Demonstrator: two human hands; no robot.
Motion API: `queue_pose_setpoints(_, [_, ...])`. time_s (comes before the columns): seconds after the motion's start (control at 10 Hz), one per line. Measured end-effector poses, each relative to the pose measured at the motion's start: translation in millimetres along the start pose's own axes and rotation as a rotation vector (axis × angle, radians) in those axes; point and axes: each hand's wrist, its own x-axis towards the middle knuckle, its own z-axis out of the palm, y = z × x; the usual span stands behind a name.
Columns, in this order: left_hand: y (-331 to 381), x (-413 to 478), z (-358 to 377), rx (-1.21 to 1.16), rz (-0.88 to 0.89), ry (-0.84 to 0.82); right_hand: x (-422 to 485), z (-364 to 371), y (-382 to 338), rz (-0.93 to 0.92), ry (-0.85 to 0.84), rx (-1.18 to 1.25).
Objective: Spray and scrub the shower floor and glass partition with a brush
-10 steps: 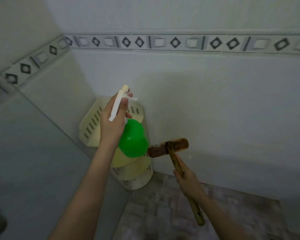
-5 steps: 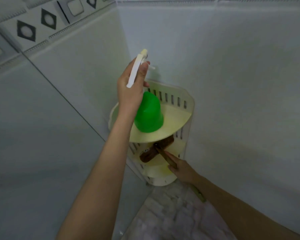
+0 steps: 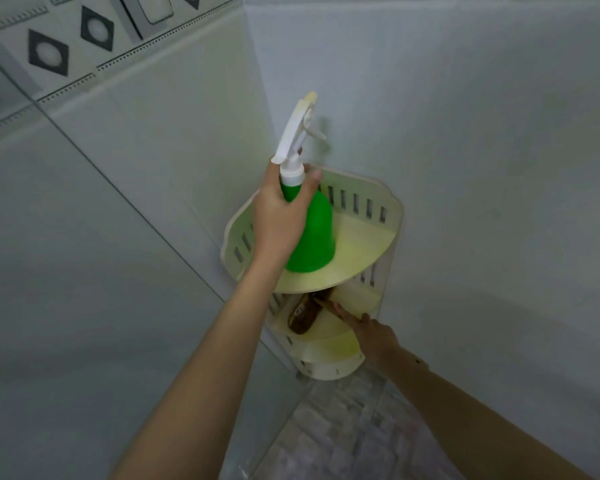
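Note:
A green spray bottle point(image 3: 314, 233) with a white trigger head stands on the top tier of a cream corner shelf point(image 3: 368, 251). My left hand point(image 3: 281, 216) grips the bottle's neck just under the trigger. A brown wooden brush point(image 3: 303, 315) lies on the shelf's second tier, head toward the corner. My right hand point(image 3: 369, 336) holds its handle at the tier's front edge; most of the handle is hidden by the hand. The glass partition point(image 3: 84, 306) fills the left side, and the mottled grey shower floor point(image 3: 343, 427) shows at the bottom.
White tiled walls meet in the corner behind the shelf, the right wall point(image 3: 482, 150) plain. A patterned tile border point(image 3: 49, 53) runs along the upper left. The shelf's lowest tier point(image 3: 329, 367) hangs just above the floor.
The view has moved closer to the corner. The spray bottle has come down onto the top tier, my left hand sliding to its neck. My right hand has pushed the brush onto the second tier.

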Motion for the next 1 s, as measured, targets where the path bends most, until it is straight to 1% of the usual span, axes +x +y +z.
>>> queue_pose_setpoints(0.1, [-21,-12,3,0.086,0.044,0.009,1,8,1,0.016,0.003,-0.07])
queue_pose_setpoints(0.2, [-31,-6,2,0.141,0.109,0.015,10,17,1,0.016,0.058,-0.112])
queue_pose_setpoints(0.3, [-33,3,0,0.159,0.136,-0.013,19,9,-4,0.012,0.057,-0.11])
queue_pose_setpoints(0.4, [-39,15,0,0.16,0.171,-0.02,29,6,-13,0.0,0.109,-0.141])
queue_pose_setpoints(0.5, [-40,26,0,0.177,0.187,-0.006,33,9,-20,0.034,0.11,-0.141])
queue_pose_setpoints(0.6, [-43,29,2,0.185,0.16,-0.017,32,4,-21,0.06,0.072,-0.166])
queue_pose_setpoints(0.7, [-46,19,3,0.145,0.132,-0.022,22,-7,-18,0.082,-0.02,-0.184])
queue_pose_setpoints(0.8, [-46,-3,-3,0.13,0.079,-0.036,-3,-20,-5,0.052,-0.018,-0.167])
queue_pose_setpoints(0.9, [-32,-37,-16,0.141,0.06,-0.103,-52,-39,7,0.065,-0.005,-0.114])
queue_pose_setpoints(1.0, [-18,-58,-22,0.149,0.087,-0.187,-91,-71,11,0.176,0.054,0.001])
